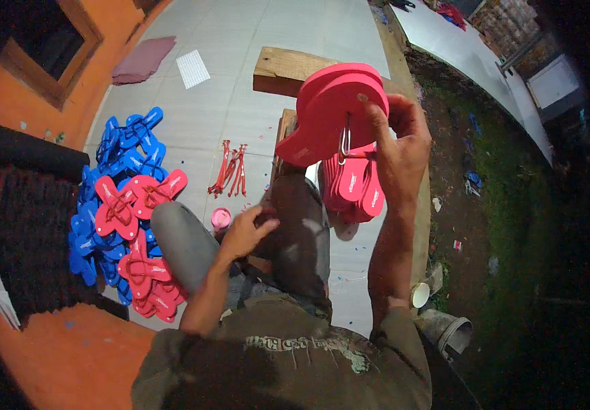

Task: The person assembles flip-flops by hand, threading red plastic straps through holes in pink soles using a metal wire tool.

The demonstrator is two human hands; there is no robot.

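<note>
My right hand (399,140) is raised and grips a pair of red flip-flop soles (339,102), thumb on the near face. A thin silvery metal wire tool (344,140) shows at a hole in the near sole; how it is fixed there I cannot tell. Just below hangs or stands a stack of red soles (351,181), partly hidden by the held pair. My left hand (248,232) hovers by my knees with its fingers loosely apart and nothing visible in them. Near it is a small pink round container (220,219).
A wooden block (285,72) stands beyond the soles. Red straps (229,171) lie on the pale mat (240,27). To the left are heaped blue flip-flops (131,154) with red flip-flops (138,266) on top. A white bucket (455,335) sits at right.
</note>
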